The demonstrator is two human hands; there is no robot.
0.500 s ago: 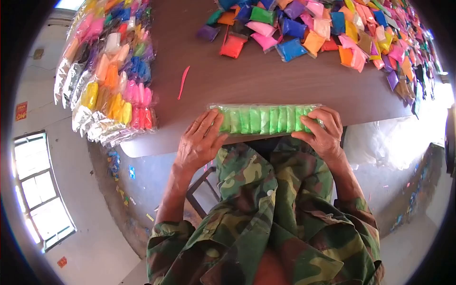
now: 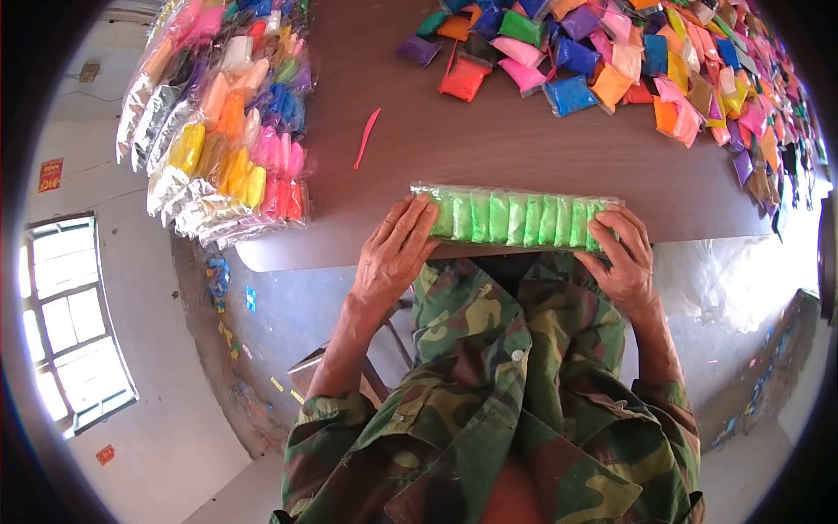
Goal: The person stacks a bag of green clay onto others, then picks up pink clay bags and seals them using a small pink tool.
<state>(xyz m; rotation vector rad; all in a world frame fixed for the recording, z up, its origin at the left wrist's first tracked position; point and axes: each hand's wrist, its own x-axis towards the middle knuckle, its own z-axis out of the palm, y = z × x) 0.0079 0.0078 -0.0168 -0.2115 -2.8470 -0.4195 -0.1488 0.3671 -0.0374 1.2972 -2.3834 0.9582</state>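
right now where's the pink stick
In the head view, the pink stick lies left of centre on the table, just right of the stacked packs, beyond the left hand.

Clear plastic here on the packet [image 2: 502, 218], glossy and crinkled along its edge. Over to the packs [image 2: 231, 113]: shiny film, wrinkled, glaring almost silver. The sachets [image 2: 572, 93] gleam too, plastic again! Under them, the table [image 2: 336, 227], smooth, wood-look, softly sheened. Now matt cloth, the jacket [image 2: 471, 410], heavily creased. And there, the bag [image 2: 711, 279]: thin, see-through, rumpled plastic! The wall [image 2: 175, 375] looks matt, plaster-like.
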